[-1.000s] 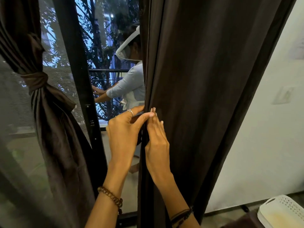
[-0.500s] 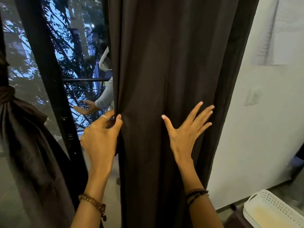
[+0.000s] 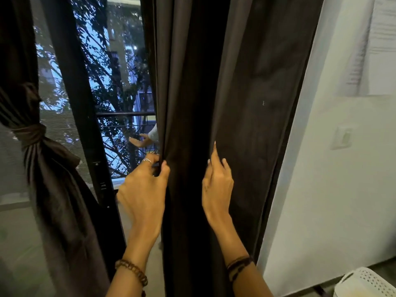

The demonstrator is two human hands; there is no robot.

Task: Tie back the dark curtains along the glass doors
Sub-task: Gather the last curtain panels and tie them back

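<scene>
Brown beads circle my left wrist at the bottom of the frame, dark cords my right. Above them my left hand (image 3: 145, 185) pinches the near edge of the loose curtain (image 3: 214, 93) between thumb and curled fingers, centre frame. My right hand (image 3: 217, 181) lies on the same panel just to the right, fingers tucked into a fold; whether they grip or only press, I cannot tell. This curtain hangs full-length down the middle of the frame, untied. It looks soft, thick and fairly heavy, likely to slump if held loosely, so I judge it best gathered in a full fistful at about this height. Farther off at the left, the tied curtain (image 3: 32, 133) is already knotted against the glass door (image 3: 120, 82), with trees beyond.
</scene>
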